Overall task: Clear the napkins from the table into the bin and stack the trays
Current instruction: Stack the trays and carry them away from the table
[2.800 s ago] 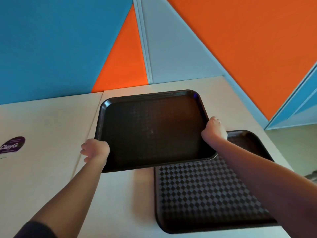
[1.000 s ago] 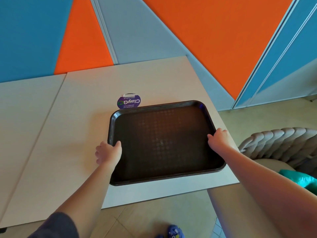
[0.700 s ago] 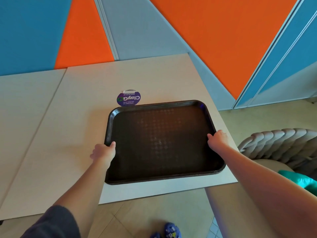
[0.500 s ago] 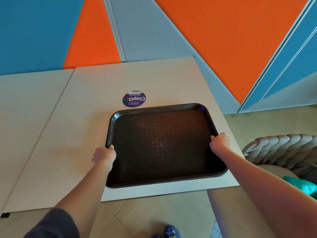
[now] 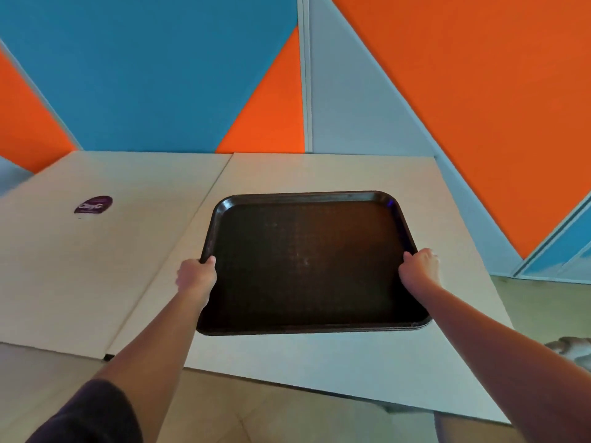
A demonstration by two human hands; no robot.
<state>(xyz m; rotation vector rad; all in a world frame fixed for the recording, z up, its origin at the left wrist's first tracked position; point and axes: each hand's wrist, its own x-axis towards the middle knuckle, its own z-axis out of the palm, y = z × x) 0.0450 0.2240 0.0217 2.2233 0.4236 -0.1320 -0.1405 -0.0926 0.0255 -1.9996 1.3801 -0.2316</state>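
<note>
A stack of dark brown trays (image 5: 307, 263) lies flat on the right-hand pale table (image 5: 335, 353); layered rims show at its near right corner. My left hand (image 5: 195, 276) grips the stack's left rim. On the opposite side my right hand (image 5: 417, 268) grips the right rim. No napkins and no bin are in view.
A second pale table (image 5: 80, 266) joins on the left and carries a purple round sticker (image 5: 93, 204). Blue, orange and grey wall panels stand behind. A grey braided seat (image 5: 572, 346) peeks in at the right edge. Tiled floor shows in front.
The view has swung left, so the left table and its sticker now show. The tray stack sits farther in from the table's front edge. Both hands keep their grip.
</note>
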